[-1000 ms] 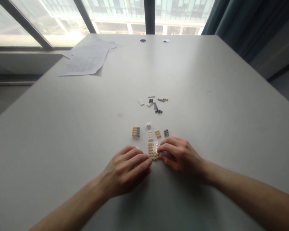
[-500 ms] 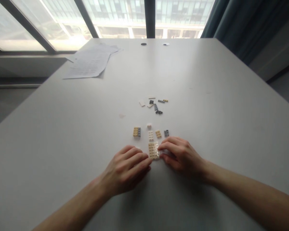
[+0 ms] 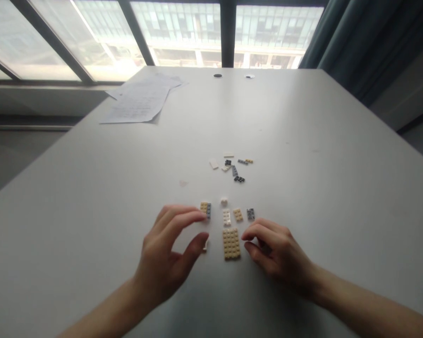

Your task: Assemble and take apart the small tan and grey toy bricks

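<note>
A flat tan studded building plate point(image 3: 231, 243) lies on the pale grey table point(image 3: 91, 197) between the two hands, its long axis running straight away from the person. The right hand point(image 3: 282, 256) is the nearer one. It rests on the table just right of the plate, fingers loosely curled, with the forefinger and thumb tips right at the plate's right edge; I cannot tell whether they touch it. Nothing shows between them, so that hand grips nothing visible. The left hand point(image 3: 167, 256) is off the plate's left side with a clear gap. It is spread open, its thumb tip right beside a tiny white piece point(image 3: 206, 245) and its forefinger reaching toward a small tan-and-grey plate point(image 3: 206, 209) further out; it holds nothing. Beyond the big plate sits a short row of loose parts: a small white studded plate point(image 3: 226, 217), a small tan plate point(image 3: 238, 214), a small dark grey plate point(image 3: 250, 214) and a little white brick point(image 3: 224, 201). Further off lies a scatter of tiny white, grey and black pieces point(image 3: 233, 166). No tray or box is in view, and every part lies straight on the table. Printed paper sheets point(image 3: 143, 98) lie at the far left corner by the window.
</note>
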The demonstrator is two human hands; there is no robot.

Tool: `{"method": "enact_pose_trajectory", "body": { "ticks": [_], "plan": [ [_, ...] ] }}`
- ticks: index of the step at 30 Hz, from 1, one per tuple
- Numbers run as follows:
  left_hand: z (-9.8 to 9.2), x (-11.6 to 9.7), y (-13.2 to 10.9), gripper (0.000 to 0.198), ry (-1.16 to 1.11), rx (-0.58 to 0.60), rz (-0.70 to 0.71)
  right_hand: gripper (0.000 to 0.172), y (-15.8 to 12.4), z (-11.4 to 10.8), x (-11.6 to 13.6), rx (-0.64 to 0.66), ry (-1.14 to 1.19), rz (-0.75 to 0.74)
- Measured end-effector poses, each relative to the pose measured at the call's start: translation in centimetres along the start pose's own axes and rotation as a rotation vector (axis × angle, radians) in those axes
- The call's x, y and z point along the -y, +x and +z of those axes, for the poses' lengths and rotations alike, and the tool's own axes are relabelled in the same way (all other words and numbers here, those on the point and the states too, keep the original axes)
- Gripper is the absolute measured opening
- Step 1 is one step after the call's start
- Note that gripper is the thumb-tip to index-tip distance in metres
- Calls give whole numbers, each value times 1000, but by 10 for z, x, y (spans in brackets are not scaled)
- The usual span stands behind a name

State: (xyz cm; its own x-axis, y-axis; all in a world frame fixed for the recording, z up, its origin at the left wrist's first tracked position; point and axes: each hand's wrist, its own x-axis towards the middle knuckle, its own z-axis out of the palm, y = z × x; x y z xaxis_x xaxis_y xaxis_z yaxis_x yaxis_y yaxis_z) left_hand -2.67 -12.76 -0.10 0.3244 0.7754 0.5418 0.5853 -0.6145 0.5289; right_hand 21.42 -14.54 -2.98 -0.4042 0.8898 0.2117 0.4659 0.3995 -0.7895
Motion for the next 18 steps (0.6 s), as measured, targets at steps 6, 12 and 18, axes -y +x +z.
{"method": "enact_pose_trajectory", "body": {
  "ticks": [6, 12, 18],
  "plan": [
    [26, 64, 79, 29, 253, 180, -168, 8, 3, 0, -1, 4, 24, 8],
    [60, 108, 119, 33, 384, 269, -271, 8, 3, -1, -1, -28, 108, 8],
    [46, 86, 113, 31, 90, 160, -385, 9, 3, -4, -3, -136, 222, 4]
  ]
}}
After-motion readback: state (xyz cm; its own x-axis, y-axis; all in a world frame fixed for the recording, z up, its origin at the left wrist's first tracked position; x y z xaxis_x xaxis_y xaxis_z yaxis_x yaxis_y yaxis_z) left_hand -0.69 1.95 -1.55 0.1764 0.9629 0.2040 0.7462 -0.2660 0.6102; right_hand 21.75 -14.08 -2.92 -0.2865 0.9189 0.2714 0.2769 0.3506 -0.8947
